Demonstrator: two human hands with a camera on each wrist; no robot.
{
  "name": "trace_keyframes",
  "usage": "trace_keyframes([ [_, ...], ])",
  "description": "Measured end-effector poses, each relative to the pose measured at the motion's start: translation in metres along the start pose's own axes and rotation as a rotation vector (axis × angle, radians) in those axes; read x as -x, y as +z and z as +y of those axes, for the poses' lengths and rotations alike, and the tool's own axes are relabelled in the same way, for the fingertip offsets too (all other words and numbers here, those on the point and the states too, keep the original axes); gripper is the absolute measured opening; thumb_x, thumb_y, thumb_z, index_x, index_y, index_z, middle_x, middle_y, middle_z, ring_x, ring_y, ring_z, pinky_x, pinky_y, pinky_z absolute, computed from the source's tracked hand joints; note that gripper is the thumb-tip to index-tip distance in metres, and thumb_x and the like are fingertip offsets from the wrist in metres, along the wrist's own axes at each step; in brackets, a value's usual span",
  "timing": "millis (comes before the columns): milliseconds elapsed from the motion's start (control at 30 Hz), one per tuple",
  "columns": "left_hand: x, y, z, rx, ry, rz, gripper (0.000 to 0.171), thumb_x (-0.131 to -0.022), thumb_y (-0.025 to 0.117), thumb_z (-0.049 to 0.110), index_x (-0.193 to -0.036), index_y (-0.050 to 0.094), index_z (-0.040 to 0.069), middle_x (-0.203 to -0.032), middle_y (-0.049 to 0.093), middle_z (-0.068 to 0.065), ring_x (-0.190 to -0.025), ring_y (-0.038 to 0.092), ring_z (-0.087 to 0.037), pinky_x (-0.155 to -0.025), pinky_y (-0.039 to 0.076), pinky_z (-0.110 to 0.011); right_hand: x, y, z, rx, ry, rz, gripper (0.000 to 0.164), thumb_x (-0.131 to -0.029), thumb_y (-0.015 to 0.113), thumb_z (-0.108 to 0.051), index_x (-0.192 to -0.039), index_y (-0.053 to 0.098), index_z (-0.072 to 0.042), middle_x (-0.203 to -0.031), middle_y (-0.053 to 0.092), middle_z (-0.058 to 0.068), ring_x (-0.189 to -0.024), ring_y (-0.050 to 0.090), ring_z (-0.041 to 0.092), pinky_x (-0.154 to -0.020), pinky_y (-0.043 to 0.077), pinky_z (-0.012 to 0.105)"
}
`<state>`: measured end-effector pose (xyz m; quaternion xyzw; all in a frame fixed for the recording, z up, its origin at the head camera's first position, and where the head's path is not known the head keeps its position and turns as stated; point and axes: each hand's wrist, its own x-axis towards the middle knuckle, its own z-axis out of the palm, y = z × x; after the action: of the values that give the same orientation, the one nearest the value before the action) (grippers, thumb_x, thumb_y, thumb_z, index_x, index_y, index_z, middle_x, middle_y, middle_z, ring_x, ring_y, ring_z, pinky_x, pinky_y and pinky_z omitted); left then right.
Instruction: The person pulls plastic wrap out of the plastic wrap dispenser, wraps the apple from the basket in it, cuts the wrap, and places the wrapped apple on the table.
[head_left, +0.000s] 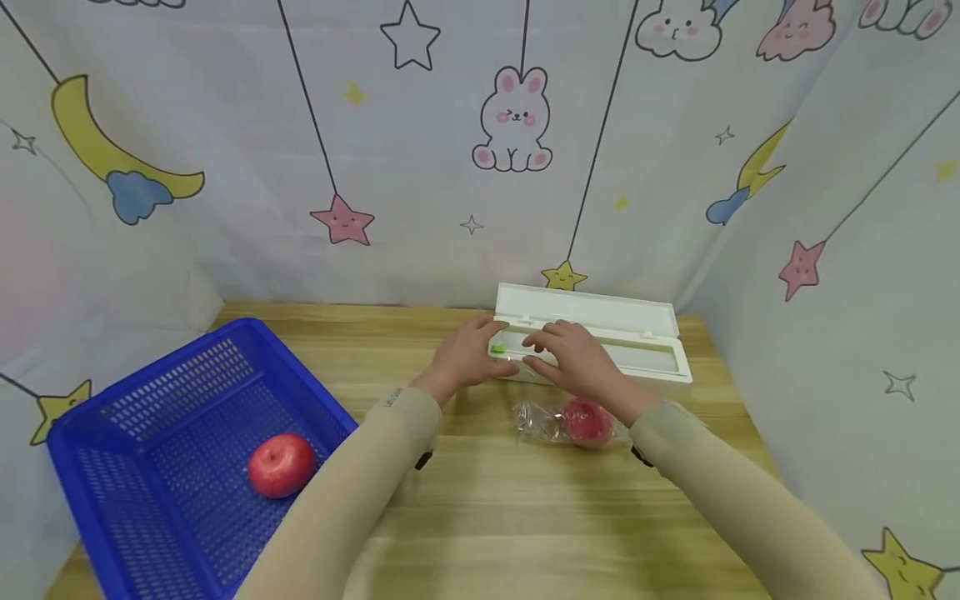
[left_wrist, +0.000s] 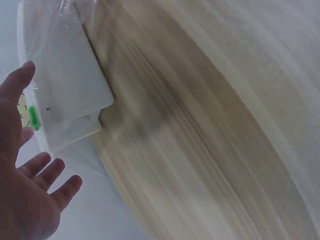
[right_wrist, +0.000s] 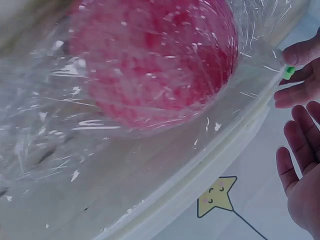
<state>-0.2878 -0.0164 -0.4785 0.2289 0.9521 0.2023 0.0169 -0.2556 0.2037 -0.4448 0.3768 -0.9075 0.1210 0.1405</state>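
A long white lidded box (head_left: 660,363) stands at the back of the table with its lid (head_left: 585,308) raised. On its front rim, near the left end, sits a small green slider (left_wrist: 34,118). My left hand (head_left: 471,354) is over that end, its fingers spread and its thumb by the front face. Beside it my right hand (head_left: 577,358) hovers at the box, thumb apart from bent fingers. Neither shows anything gripped. Before the box, below my right wrist, lies a red apple-like fruit (head_left: 587,422) covered in crinkled clear plastic film (right_wrist: 45,130). Whether fingertips touch the box is unclear.
A blue plastic basket (head_left: 112,400) stands on the left, holding a red apple (head_left: 282,466). Beneath everything is a wooden table (head_left: 480,517). A white patterned curtain (head_left: 420,150) hangs close behind the box and along both sides.
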Motion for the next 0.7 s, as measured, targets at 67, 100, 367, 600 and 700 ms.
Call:
trace_keyframes([
  [67,0.000,0.005,-0.001,0.005,-0.008,0.006,0.077,-0.075,0.068,0.063,-0.138,0.038,0.030,-0.142,0.031,-0.002,-0.122,0.040,-0.024,-0.087,0.043,-0.044,-0.005,0.004,-0.001,0.014,-0.004,-0.008,0.023,-0.091,0.062,-0.034,-0.106,0.062,-0.016,-0.090,0.058,-0.004,-0.086,0.051,0.014,-0.080,0.042,0.038],
  [100,0.000,0.007,-0.002,0.008,-0.011,0.007,0.077,-0.075,0.067,0.063,-0.138,0.038,0.030,-0.142,0.031,-0.002,-0.121,0.041,-0.024,-0.086,0.043,-0.044,-0.008,0.005,-0.001,0.019,-0.007,-0.011,0.022,-0.091,0.062,-0.033,-0.105,0.063,-0.016,-0.089,0.058,-0.004,-0.085,0.052,0.015,-0.080,0.042,0.038],
  [367,-0.001,0.014,-0.004,0.020,0.000,0.035,0.077,-0.075,0.060,0.072,-0.138,0.039,0.033,-0.142,0.031,-0.003,-0.120,0.042,-0.025,-0.087,0.042,-0.045,-0.021,0.017,0.002,0.025,-0.012,-0.024,0.019,-0.091,0.063,-0.031,-0.102,0.064,-0.016,-0.086,0.059,-0.005,-0.081,0.053,0.015,-0.079,0.043,0.036],
  [600,-0.003,0.021,-0.009,0.004,0.012,0.072,0.070,-0.078,0.062,0.066,-0.136,0.042,0.031,-0.144,0.027,-0.003,-0.119,0.042,-0.021,-0.083,0.044,-0.042,-0.026,0.024,0.004,0.026,0.030,-0.060,0.017,-0.092,0.062,-0.033,-0.101,0.065,-0.019,-0.086,0.058,-0.008,-0.082,0.051,0.012,-0.077,0.043,0.034],
  [700,-0.004,0.023,-0.010,-0.001,0.023,0.088,0.066,-0.079,0.065,0.061,-0.135,0.043,0.033,-0.144,0.027,-0.002,-0.118,0.042,-0.019,-0.082,0.045,-0.041,-0.028,0.026,0.004,0.022,0.029,-0.058,0.016,-0.091,0.063,-0.033,-0.100,0.065,-0.019,-0.085,0.058,-0.008,-0.082,0.051,0.012,-0.076,0.043,0.034],
])
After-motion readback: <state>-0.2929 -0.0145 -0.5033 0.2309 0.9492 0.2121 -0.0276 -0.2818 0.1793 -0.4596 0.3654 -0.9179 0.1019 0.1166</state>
